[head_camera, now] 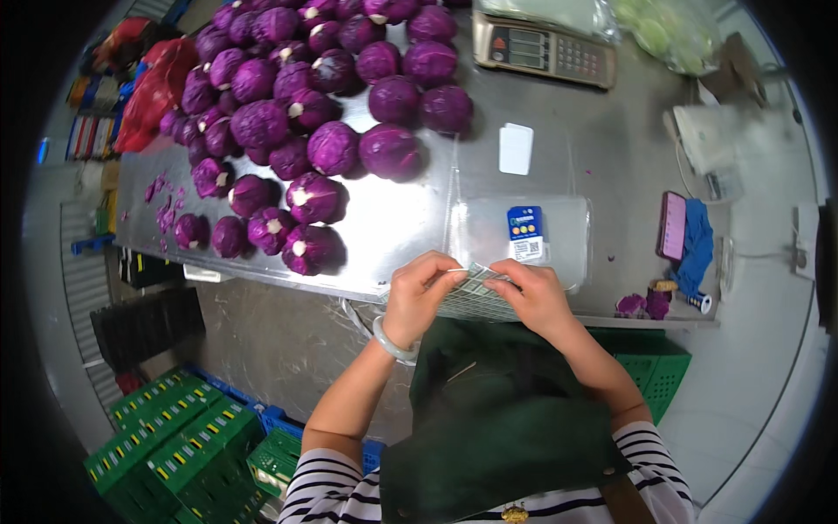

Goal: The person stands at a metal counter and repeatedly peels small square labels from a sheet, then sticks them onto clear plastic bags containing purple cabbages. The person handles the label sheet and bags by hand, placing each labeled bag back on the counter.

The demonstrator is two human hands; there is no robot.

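Observation:
At the front edge of the steel table [386, 229], both hands pinch a sheet with a green-and-white grid of small labels [476, 296]. My left hand [422, 291] grips its upper left corner, where a white strip shows between the fingers. My right hand [533, 295] holds the upper right side. Just beyond the hands lie clear plastic bags [566, 229], with a blue-and-white printed card [525, 229] on them. A stack of blank white cards [516, 149] lies farther back. Many red cabbages [391, 152] cover the table's left and middle.
A digital scale [546, 52] stands at the back beside bagged green vegetables [668, 33]. On the right lie a phone [672, 226], a blue cloth [695, 245] and cabbage scraps [656, 303]. Green crates [196, 439] stand on the floor at lower left. A red mesh sack [157, 92] sits at far left.

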